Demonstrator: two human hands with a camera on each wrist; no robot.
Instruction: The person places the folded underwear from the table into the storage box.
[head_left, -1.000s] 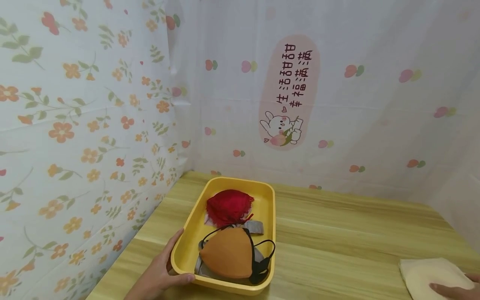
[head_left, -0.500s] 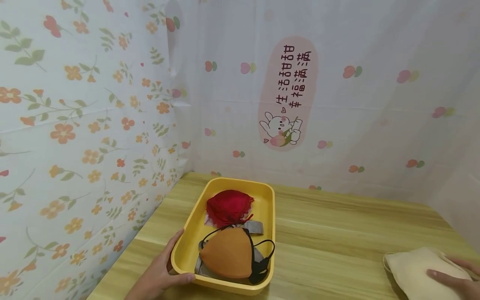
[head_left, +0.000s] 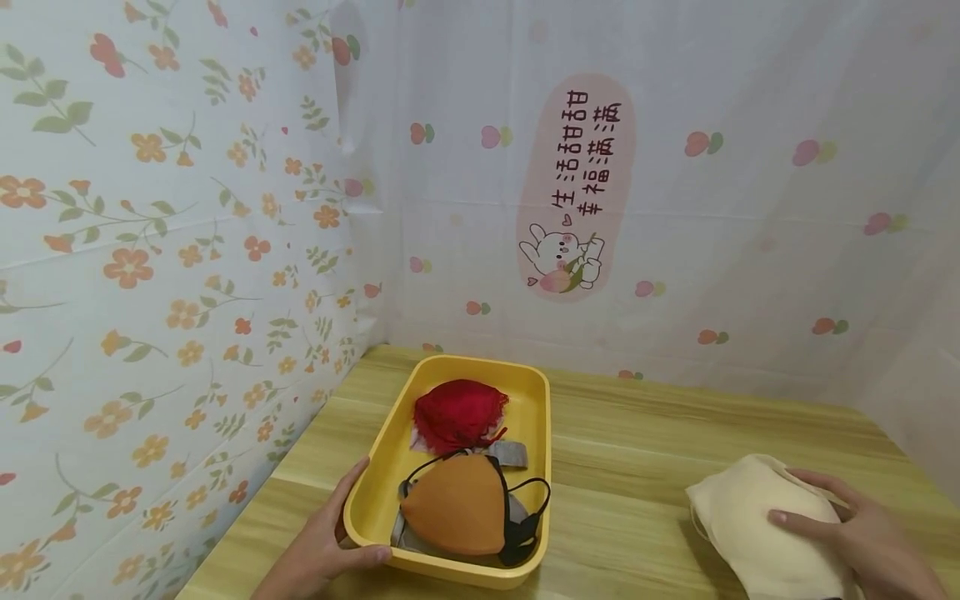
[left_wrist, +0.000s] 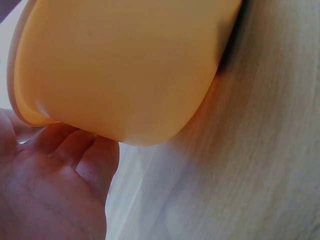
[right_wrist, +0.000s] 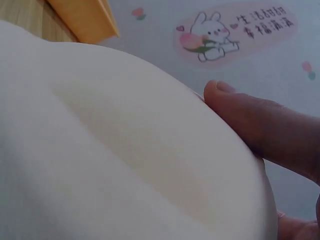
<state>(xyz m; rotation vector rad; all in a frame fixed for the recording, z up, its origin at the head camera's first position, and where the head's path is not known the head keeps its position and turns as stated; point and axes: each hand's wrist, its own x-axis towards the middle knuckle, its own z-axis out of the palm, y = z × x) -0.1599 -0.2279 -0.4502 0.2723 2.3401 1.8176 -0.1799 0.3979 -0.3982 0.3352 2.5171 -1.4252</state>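
Note:
A yellow plastic bin [head_left: 537,467] stands on the table, and my left hand [head_left: 321,540] grips its near left corner. The thumb lies at the front rim, with the fingers along the left side; the left wrist view shows those fingers [left_wrist: 97,160] against the outer wall. Inside are a folded red lace bra [head_left: 459,414] at the back and an orange bra [head_left: 457,508] with black straps in front, over something grey. Right of the bin, my right hand [head_left: 847,527] holds a folded cream bra [head_left: 757,517], its smooth cup filling the right wrist view.
The wood-grain table [head_left: 637,467] extends between the bin and the cream bra. A floral curtain [head_left: 187,275] hangs along the left side, and a printed white curtain [head_left: 465,167] with a rabbit picture closes off the back.
My right hand has brought the cream bra leftward from the right edge, and it now appears raised and tilted. The left hand and the bin have stayed put.

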